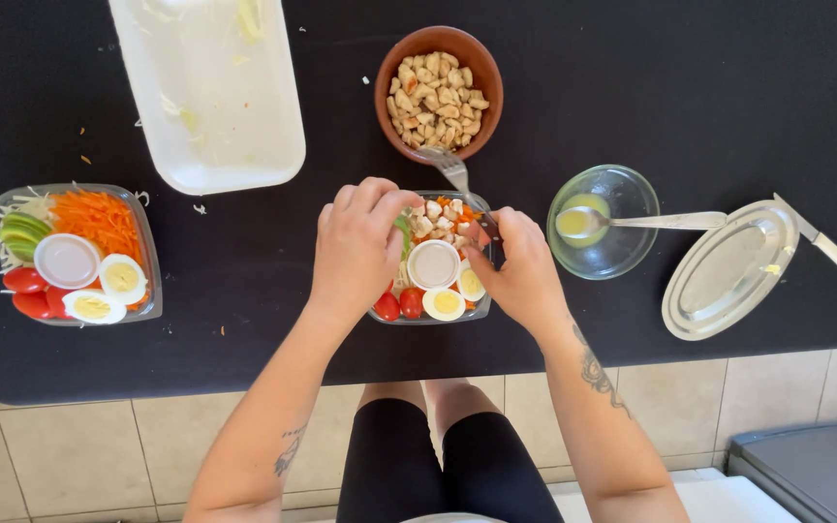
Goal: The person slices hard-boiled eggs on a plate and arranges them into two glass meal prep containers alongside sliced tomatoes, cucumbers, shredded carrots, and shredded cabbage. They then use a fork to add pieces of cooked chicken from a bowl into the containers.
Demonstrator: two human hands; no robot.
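Black counter (632,58) fills most of the frame above a tiled floor, and at its centre sits a salad tray (435,281) with egg halves, tomatoes, chicken cubes and a small lidded cup. Left hand (358,247) curls over the tray's left side with fingers bent, though whether they pinch anything cannot be told, while right hand (520,269) is closed on a fork (457,174) whose tines point up toward the brown bowl (438,92) of chicken. At left lies a second tray (75,254), upper left a white foam tray (210,92), at right a glass bowl (603,221) with a spoon (651,221), a lid (728,269) and a knife (818,235).
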